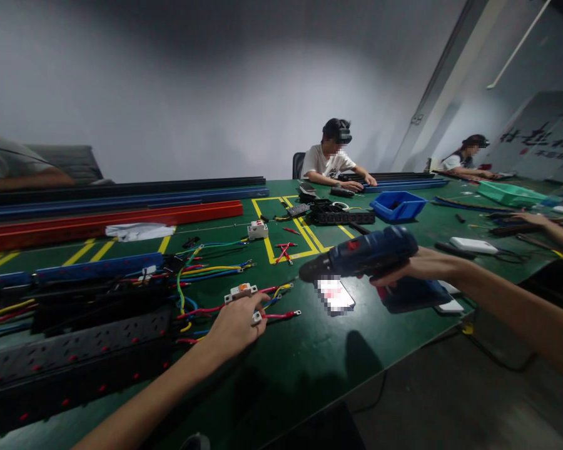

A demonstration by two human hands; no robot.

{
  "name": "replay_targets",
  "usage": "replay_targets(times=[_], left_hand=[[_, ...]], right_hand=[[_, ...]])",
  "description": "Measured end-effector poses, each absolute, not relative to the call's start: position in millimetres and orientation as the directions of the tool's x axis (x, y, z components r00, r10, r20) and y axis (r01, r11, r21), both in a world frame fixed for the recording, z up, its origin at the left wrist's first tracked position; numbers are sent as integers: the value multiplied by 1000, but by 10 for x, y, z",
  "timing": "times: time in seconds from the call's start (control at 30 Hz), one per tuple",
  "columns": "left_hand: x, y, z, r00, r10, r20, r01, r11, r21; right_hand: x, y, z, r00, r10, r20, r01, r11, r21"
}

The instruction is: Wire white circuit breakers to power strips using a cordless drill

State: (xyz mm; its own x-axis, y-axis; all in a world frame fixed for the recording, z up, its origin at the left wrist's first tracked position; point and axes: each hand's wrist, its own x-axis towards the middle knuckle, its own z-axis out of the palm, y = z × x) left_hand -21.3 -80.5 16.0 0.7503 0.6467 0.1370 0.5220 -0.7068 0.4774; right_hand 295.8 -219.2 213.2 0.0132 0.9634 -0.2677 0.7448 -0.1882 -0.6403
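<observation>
My right hand is wrapped round the grip of a dark blue cordless drill. Its chuck points left, toward my left hand, above the green table. My left hand is closed over a white circuit breaker with an orange switch, and part of the breaker is hidden under the fingers. Red wires with ring terminals stick out to the right of this hand. Yellow and blue wire ends lie just beyond the fingertips. A phone with a lit screen lies below the drill.
Black socket strips with wires fill the left side. Behind them lie red and blue rails. Another breaker and loose red wires sit further back. A blue bin stands behind the drill. Other people work across the table and at right.
</observation>
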Motion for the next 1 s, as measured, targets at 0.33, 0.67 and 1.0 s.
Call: replay_targets(times=[0.33, 0.67, 1.0], left_hand=[[-219, -856, 263, 808, 569, 154, 470, -779, 415], [-213, -878, 329, 813, 560, 162, 458, -785, 416], [-223, -893, 308, 783, 583, 218, 473, -785, 399]], right_hand=[[3470, -2182, 1460, 549, 831, 94, 588, -304, -749], [3745, -1889, 821, 750, 594, 291, 489, -203, -848], [3988, -1868, 563, 815, 504, 287, 411, -153, -899]])
